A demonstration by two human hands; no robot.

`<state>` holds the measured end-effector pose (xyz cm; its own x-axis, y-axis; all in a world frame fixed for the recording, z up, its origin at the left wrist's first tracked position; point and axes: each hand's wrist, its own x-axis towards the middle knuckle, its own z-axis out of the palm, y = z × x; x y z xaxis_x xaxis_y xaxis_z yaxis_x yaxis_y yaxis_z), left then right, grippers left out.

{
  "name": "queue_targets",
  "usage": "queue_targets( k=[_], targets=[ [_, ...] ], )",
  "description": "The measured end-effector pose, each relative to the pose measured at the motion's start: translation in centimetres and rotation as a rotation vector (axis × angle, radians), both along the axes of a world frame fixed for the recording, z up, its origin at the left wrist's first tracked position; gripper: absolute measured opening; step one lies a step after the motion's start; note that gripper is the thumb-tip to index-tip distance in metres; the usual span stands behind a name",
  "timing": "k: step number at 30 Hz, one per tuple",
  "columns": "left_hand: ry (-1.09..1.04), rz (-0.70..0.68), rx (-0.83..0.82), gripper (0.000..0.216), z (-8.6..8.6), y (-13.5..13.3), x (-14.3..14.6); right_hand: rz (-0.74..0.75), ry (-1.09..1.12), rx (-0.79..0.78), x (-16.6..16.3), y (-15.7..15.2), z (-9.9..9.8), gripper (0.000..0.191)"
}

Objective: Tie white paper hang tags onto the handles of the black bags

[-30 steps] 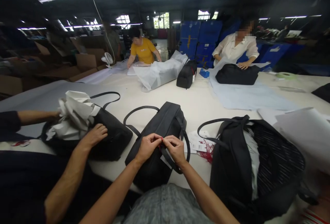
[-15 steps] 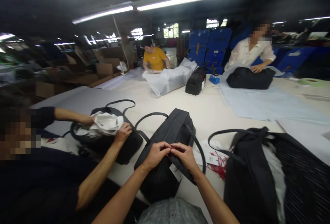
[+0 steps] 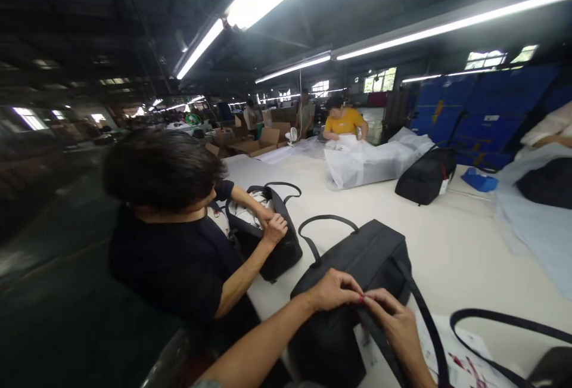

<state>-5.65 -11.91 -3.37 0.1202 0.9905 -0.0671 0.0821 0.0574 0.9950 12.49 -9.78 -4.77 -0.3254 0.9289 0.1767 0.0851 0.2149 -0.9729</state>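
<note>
A black bag (image 3: 357, 269) lies on the white table (image 3: 456, 251) in front of me. Both my hands meet over its near strap (image 3: 424, 331). My left hand (image 3: 333, 289) pinches a small red string at its fingertips. My right hand (image 3: 395, 322) is closed in a pinch on the same red string, fingertip to fingertip with the left. A white tag (image 3: 366, 346) shows under my hands against the bag.
A person in a dark shirt (image 3: 179, 257) sits close on my left, both hands in another black bag (image 3: 272, 239) stuffed with white paper. Farther off stand a third black bag (image 3: 426, 176), a white plastic wrap (image 3: 370, 161), a person in yellow (image 3: 342, 123), cardboard boxes and blue crates (image 3: 482, 108).
My view has swung left and up, bringing the neighbour's head and shoulders into sight. My hands stay pinched together on the red string at the bag's strap. The neighbour has pushed the paper down into their bag.
</note>
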Motion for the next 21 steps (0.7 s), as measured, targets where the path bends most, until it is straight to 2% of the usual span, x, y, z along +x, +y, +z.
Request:
queue_targets(
  k=[2, 4, 8, 11, 17, 21],
  targets=[
    [-0.011, 0.021, 0.005, 0.025, -0.02, 0.08, 0.28, -0.118, 0.014, -0.012, 0.11, -0.22, 0.08, 0.034],
    [-0.023, 0.035, 0.018, 0.024, 0.01, 0.10, 0.45, -0.173, 0.007, -0.006, 0.23, -0.38, 0.06, 0.034],
    [-0.017, 0.029, 0.036, 0.024, 0.27, -0.11, 0.37, -0.059, -0.055, 0.024, 0.35, -0.86, -0.21, 0.034],
    [0.015, -0.005, 0.047, 0.024, 0.32, -0.22, 0.18, -0.032, -0.090, 0.071, 0.47, -1.08, -0.57, 0.032],
    [0.207, -0.031, 0.111, 0.023, -0.16, -0.17, 0.07, 0.099, -0.141, 0.304, 0.75, -0.73, -0.77, 0.030],
    [0.194, -0.073, 0.138, 0.022, -0.34, -0.08, -0.12, 0.062, -0.176, 0.441, 0.68, -0.85, -0.58, 0.025]
  ],
)
